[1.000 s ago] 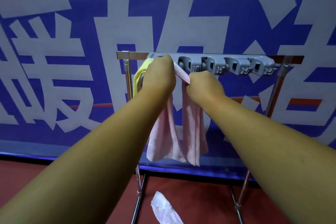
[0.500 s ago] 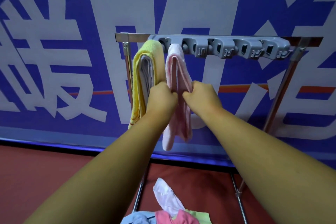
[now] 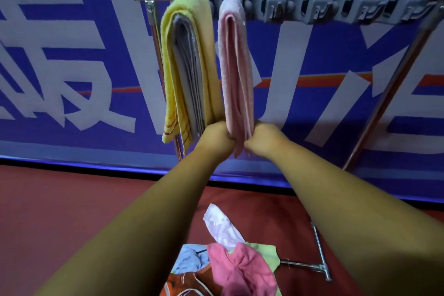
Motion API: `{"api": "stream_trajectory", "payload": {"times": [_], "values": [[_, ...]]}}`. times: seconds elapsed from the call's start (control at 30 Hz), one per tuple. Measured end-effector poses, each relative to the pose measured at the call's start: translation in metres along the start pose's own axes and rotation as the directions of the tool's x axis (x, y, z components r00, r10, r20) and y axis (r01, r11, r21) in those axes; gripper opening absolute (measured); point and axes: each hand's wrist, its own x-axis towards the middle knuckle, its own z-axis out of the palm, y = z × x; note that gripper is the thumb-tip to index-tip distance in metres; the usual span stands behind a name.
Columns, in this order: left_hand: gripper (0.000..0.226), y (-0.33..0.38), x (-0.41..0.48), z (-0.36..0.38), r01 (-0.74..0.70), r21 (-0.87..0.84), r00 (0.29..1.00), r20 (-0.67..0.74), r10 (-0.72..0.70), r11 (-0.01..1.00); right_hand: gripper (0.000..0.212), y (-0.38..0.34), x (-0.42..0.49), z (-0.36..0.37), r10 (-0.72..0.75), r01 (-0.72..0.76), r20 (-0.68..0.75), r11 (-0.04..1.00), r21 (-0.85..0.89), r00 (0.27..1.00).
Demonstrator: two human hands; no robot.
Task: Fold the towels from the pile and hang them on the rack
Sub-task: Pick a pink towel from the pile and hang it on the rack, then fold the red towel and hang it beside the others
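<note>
A folded pale pink cloth towel (image 3: 236, 67) is hanging in narrow layers over the grey plastic hook rack (image 3: 312, 5), just beside a folded yellow towel (image 3: 189, 55). The left hand (image 3: 216, 137) and right hand (image 3: 263, 137) are each keeping a clenched grip on its lower end.

The rack hooks (image 3: 336, 7) right of the pink towel (image 3: 236, 67) hang bare; the yellow towel (image 3: 168, 60) (just beside it) crowds the left side.
</note>
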Motion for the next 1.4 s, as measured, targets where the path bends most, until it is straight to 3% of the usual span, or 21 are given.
{"api": "stream_trajectory", "payload": {"times": [0.1, 0.2, 0.3, 0.47, 0.63, 0.87, 1.07, 1.13, 1.2, 1.3, 1.4], "values": [[0.020, -0.022, -0.006, 0.019, 0.023, 0.035, 0.997, 0.073, -0.026, 0.999, 0.050, 0.019, -0.002, 0.018, 0.048, -0.039, 0.136, 0.997, -0.065, 0.990], [0.037, -0.045, -0.015, 0.037, 0.053, 0.117, 0.983, 0.168, -0.073, 0.992, 0.070, 0.040, -0.004, 0.040, 0.099, -0.083, 0.174, 0.992, -0.094, 0.980], [0.039, -0.067, -0.022, 0.056, 0.088, 0.188, 0.966, 0.223, -0.130, 0.978, 0.080, 0.057, -0.012, 0.062, 0.137, -0.116, 0.217, 0.987, -0.107, 0.967], [0.038, -0.103, -0.048, 0.101, 0.192, 0.199, 0.926, 0.288, -0.245, 0.961, 0.041, 0.089, -0.028, 0.120, 0.227, -0.218, 0.361, 0.974, -0.068, 0.905], [0.040, -0.138, -0.072, 0.150, 0.222, 0.203, 0.858, 0.423, -0.290, 0.954, 0.022, 0.123, -0.041, 0.196, 0.297, -0.327, 0.498, 0.945, -0.029, 0.815], [0.030, -0.182, -0.126, 0.234, 0.255, 0.250, 0.712, 0.605, -0.357, 0.934, 0.016, 0.176, -0.077, 0.296, 0.385, -0.454, 0.617, 0.890, -0.050, 0.686], [0.040, -0.217, -0.189, 0.294, 0.229, 0.362, 0.557, 0.712, -0.427, 0.903, 0.031, 0.213, -0.110, 0.360, 0.418, -0.373, 0.663, 0.902, -0.219, 0.621], [0.046, -0.231, -0.207, 0.312, 0.129, 0.425, 0.500, 0.752, -0.429, 0.896, 0.037, 0.215, -0.119, 0.373, 0.427, -0.375, 0.688, 0.897, -0.236, 0.588], [0.046, -0.243, -0.224, 0.329, 0.119, 0.445, 0.385, 0.803, -0.455, 0.887, 0.042, 0.216, -0.128, 0.384, 0.401, -0.295, 0.719, 0.914, -0.278, 0.567], [0.054, -0.259, -0.242, 0.349, 0.072, 0.431, 0.415, 0.807, -0.420, 0.900, 0.060, 0.228, -0.138, 0.403, 0.376, -0.207, 0.739, 0.926, -0.315, 0.559], [0.074, -0.272, -0.251, 0.364, 0.237, 0.375, 0.468, 0.765, -0.443, 0.896, 0.076, 0.241, -0.145, 0.419, 0.390, -0.272, 0.760, 0.919, -0.286, 0.521]]}}
